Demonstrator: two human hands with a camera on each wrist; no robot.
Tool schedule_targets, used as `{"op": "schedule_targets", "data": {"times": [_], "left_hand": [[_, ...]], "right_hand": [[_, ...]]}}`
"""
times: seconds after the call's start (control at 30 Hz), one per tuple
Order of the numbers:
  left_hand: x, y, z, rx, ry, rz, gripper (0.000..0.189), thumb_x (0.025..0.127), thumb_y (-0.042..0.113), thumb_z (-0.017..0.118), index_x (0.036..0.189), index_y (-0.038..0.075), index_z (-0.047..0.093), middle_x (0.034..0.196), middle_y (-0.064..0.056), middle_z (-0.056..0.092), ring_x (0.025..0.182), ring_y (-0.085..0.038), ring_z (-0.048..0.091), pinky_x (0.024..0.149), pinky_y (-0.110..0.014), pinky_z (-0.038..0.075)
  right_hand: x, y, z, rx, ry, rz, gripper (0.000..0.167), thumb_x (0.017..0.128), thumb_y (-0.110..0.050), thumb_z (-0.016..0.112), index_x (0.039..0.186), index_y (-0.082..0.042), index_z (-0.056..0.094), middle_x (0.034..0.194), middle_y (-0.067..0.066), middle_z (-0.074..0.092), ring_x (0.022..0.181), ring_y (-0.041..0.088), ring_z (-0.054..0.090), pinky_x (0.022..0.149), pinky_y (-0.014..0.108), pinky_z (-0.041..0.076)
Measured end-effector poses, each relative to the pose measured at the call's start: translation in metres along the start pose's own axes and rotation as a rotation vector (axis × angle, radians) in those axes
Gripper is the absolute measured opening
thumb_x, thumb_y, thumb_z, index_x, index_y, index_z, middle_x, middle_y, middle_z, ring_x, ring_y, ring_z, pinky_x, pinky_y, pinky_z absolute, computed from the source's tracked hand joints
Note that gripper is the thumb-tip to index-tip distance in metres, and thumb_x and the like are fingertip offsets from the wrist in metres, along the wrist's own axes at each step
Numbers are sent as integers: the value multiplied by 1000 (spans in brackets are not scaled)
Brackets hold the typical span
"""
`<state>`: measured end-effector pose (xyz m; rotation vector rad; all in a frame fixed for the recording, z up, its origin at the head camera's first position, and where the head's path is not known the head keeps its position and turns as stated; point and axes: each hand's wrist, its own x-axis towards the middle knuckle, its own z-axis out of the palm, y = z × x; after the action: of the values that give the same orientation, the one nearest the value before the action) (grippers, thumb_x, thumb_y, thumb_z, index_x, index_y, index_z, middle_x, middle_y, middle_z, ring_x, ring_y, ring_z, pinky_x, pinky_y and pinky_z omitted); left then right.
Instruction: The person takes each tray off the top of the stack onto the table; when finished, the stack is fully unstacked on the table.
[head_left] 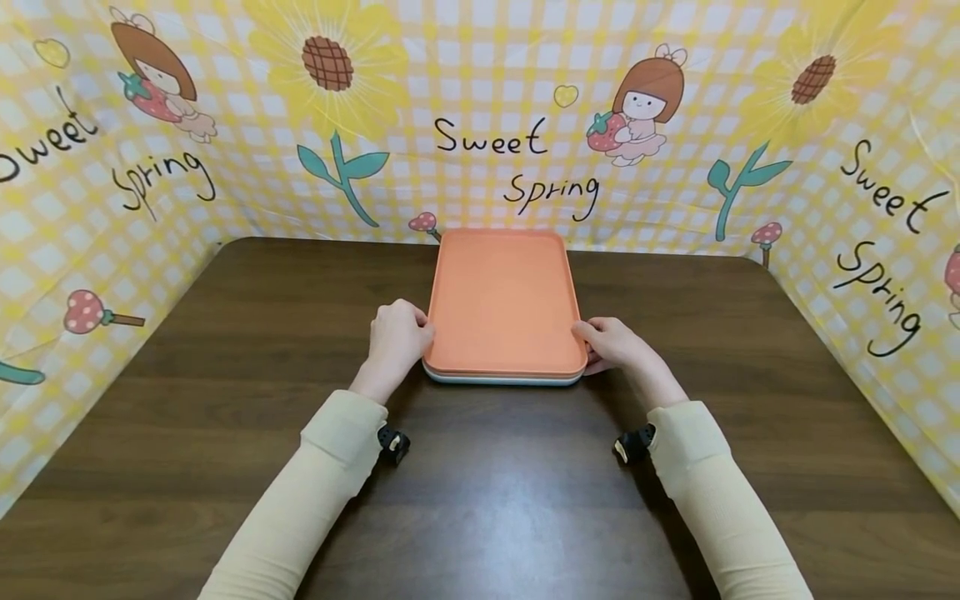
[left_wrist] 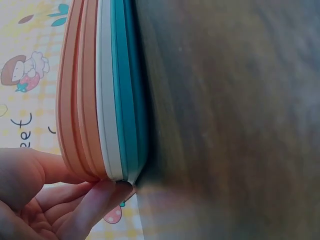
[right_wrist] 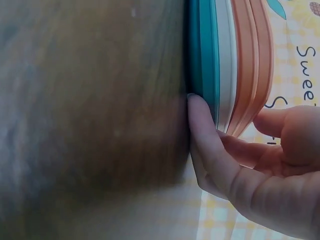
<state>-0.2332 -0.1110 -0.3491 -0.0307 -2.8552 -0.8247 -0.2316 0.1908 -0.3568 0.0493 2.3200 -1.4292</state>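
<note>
Tray stack (head_left: 504, 304) sits on the table (head_left: 225, 400) at 12 o'clock from the person, far half of the top, long side running away from them, far edge close to the printed backdrop (head_left: 495, 142). Orange tray on top; wrist views show the edge layers: two orange, one white, teal at the bottom (left_wrist: 127, 100). Left hand (head_left: 397, 337) is at the stack's 8 o'clock corner, right hand (head_left: 611, 343) at the 4 o'clock corner, one per side so the stack is held evenly. Left hand: thumb on the orange rim, fingers (left_wrist: 95, 200) curled under the near corner, so it grips the stack edge. Right hand: one finger (right_wrist: 202, 135) lies along the teal bottom edge against the table, thumb (right_wrist: 280, 122) over the orange rim, pinching the whole stack rather than one tray. From the finger placement at the lowest layer, I judge the grip takes all trays together. Stack looks to rest flat on the table; can't tell if any edge is lifted. Cream sleeves (head_left: 322, 467) and black wrist mounts (head_left: 393, 443) at 6 o'clock.
</note>
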Motion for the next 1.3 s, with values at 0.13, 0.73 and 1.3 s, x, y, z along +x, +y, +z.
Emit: {"op": "schedule_targets", "data": {"times": [0.13,0.73,1.3], "left_hand": [[0,-2,-7,-10,24,-11,24,78,10,56,60,10,71,63,-4,67,62,-24,55,57,-36,43],[15,10,-24,121,-86,11,29,78,4,53,54,11,38,52,-3,39,55,-23,45,52,-36,42],[19,-19,-37,30,-249,-132,27,74,3,47,49,14,44,43,6,48,46,-15,59,50,-26,45]], "right_hand": [[1,1,1,-34,-14,-11,37,101,-24,36,110,10,46,77,6,55,63,9,61,67,33,57],[5,-6,-1,-227,18,-47,33,96,-9,42,117,16,43,90,18,57,58,6,58,63,29,57],[2,-6,1,-172,27,33,39,96,-13,49,123,15,46,81,12,59,60,10,60,63,33,57]]}}
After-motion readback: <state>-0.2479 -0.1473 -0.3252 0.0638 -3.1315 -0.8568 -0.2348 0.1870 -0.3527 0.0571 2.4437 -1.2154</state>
